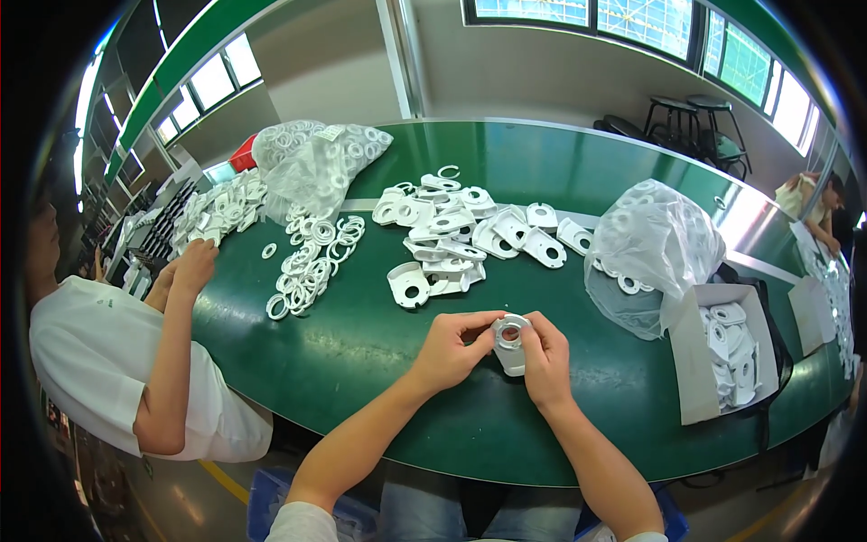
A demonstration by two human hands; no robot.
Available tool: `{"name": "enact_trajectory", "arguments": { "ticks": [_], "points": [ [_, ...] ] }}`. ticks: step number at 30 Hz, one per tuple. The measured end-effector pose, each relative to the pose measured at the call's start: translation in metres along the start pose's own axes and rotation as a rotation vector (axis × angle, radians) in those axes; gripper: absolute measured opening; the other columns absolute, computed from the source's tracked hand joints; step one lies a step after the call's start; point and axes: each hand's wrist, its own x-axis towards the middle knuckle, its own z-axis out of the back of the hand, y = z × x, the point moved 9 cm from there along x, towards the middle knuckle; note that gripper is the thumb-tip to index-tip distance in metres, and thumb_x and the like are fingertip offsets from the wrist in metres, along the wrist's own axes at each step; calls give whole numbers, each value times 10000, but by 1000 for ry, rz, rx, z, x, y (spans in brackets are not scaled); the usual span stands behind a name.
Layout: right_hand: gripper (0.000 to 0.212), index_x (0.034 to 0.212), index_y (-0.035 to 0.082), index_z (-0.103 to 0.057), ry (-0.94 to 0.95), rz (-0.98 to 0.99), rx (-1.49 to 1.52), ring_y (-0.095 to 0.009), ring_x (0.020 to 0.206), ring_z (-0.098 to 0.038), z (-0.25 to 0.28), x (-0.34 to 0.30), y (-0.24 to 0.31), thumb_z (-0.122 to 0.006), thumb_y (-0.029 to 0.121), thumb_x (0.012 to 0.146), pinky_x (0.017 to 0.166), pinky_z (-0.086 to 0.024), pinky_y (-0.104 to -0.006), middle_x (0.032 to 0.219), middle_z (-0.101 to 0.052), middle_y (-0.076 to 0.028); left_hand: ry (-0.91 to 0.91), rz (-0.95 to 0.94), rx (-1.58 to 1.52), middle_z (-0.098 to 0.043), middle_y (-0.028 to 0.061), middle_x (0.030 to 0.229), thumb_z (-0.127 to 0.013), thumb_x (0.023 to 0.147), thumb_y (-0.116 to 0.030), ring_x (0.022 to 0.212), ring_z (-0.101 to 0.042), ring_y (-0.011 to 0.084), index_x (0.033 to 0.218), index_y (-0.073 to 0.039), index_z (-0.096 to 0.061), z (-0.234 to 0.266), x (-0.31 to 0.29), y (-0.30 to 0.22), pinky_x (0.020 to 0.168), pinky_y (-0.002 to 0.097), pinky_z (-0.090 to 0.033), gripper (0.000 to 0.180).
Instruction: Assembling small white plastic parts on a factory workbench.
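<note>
Both my hands meet over the near part of the green table (361, 334). My left hand (452, 350) and my right hand (545, 357) together hold a small white plastic plate (511, 359) with a round hole. A white ring (510, 329) sits on top of that plate, pinched between the fingertips of both hands. Just beyond my hands lies a heap of similar white holed plates (461, 235). Loose white rings (312, 262) are scattered to the left of the heap.
A clear bag of rings (316, 163) lies at the far left, another clear bag (646, 248) at the right. A white carton of plates (727, 357) stands at the right edge. A person in a white shirt (99, 361) works at my left. Stools (695, 126) stand beyond the table.
</note>
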Motion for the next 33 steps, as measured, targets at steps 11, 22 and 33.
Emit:
{"name": "enact_trajectory", "arguments": {
  "ticks": [11,22,33],
  "points": [
    [263,1051,-9,-520,165,-162,232,-151,753,-614,-17,-1,1,-537,26,790,628,-537,-284,932,-594,-85,11,58,-207,-672,77,943,-542,868,-1,773,-618,106,1182,39,-585,5,6,13,693,232,-501,320],
    [273,1015,-6,-543,143,-178,222,-143,698,-616,-14,1,-4,-585,27,747,592,-540,-284,902,-605,-78,53,-23,-22,-674,83,960,-563,817,7,837,-620,101,1213,14,-563,-2,0,-3,768,249,-497,396],
    [240,984,1,-561,88,-184,223,-120,669,-597,-11,-3,-2,-616,29,752,553,-520,-268,867,-604,-61,16,-88,-26,-675,110,983,-580,830,3,887,-630,124,1185,57,-564,-4,-2,-5,802,262,-511,359]
  ]
}}
